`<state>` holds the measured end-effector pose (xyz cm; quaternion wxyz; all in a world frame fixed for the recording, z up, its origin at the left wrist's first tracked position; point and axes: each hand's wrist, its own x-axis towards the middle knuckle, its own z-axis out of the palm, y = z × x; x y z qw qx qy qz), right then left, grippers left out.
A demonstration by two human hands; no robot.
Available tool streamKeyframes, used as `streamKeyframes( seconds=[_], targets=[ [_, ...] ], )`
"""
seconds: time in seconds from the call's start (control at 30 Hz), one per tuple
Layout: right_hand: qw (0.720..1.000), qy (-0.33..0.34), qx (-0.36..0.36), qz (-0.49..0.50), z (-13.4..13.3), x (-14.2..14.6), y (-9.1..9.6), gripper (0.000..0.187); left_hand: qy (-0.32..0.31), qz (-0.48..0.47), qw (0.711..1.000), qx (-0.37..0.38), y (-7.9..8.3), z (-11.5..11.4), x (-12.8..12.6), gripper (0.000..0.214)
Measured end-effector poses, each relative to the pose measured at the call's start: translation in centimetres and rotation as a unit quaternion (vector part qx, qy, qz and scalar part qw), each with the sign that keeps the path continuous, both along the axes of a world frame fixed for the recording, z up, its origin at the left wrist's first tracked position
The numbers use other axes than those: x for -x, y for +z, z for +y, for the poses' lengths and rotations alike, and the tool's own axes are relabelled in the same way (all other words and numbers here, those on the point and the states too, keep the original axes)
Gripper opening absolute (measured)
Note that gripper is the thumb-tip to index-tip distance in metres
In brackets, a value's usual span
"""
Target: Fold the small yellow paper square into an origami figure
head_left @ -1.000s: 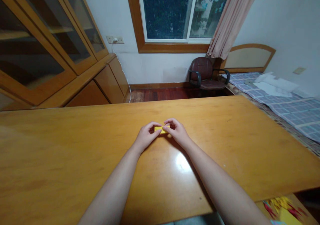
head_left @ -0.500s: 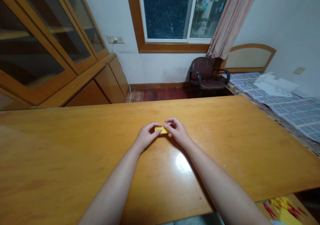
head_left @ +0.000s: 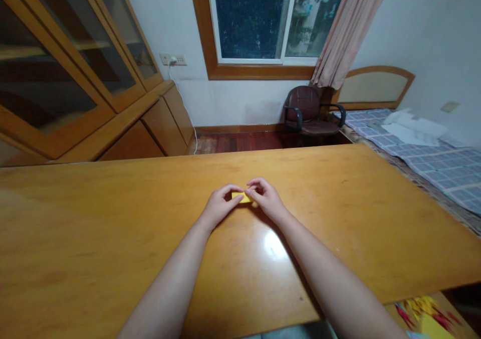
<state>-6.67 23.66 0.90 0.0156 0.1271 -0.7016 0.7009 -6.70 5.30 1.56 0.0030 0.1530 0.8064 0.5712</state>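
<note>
Small yellow folded paper [head_left: 240,196] pinched between both hands, mid-surface.
Left hand [head_left: 219,207] and right hand [head_left: 266,198] each grip one end with fingertips, paper low over the wooden surface [head_left: 112,218]; brown chair [head_left: 310,111] beyond the far edge.

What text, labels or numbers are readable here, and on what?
None readable.
The yellow folded paper pinched between left hand and right hand is plain.
The red-and-yellow printed sheet below the table edge is too blurred for lettering.
The wall socket shows no legible marking.
</note>
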Motion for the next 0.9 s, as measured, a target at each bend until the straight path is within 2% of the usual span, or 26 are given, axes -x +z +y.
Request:
streamKeyframes(
  seconds=[0.13, 0.33, 0.63, 0.77, 0.9],
  targets=[
    [1.0, 0.002, 0.003, -0.01, 0.01, -0.11, 0.16, 0.026, 0.012, 0.001, 1.0, -0.002, -0.23, -0.17, 0.1, 0.025],
    [0.998, 0.04, 0.012, -0.055, -0.01, -0.28, 0.34, 0.04, 0.032, 0.013, 0.999, 0.014, -0.29, -0.27, 0.19, 0.027],
    [0.998, 0.039, 0.009, -0.046, -0.03, -0.43, 0.47, 0.035, 0.032, 0.011, 0.999, 0.022, 0.01, -0.17, 0.11, 0.025],
    [0.999, 0.028, 0.004, -0.037, -0.02, -0.22, 0.02, 0.035, 0.019, -0.006, 0.999, -0.025, 0.14, 0.03, 0.09, 0.028],
    [0.999, 0.015, 0.01, -0.028, -0.04, -0.03, -0.24, 0.033, -0.007, -0.063, 0.994, -0.088, 0.06, 0.28, 0.11, 0.039]
  ],
)
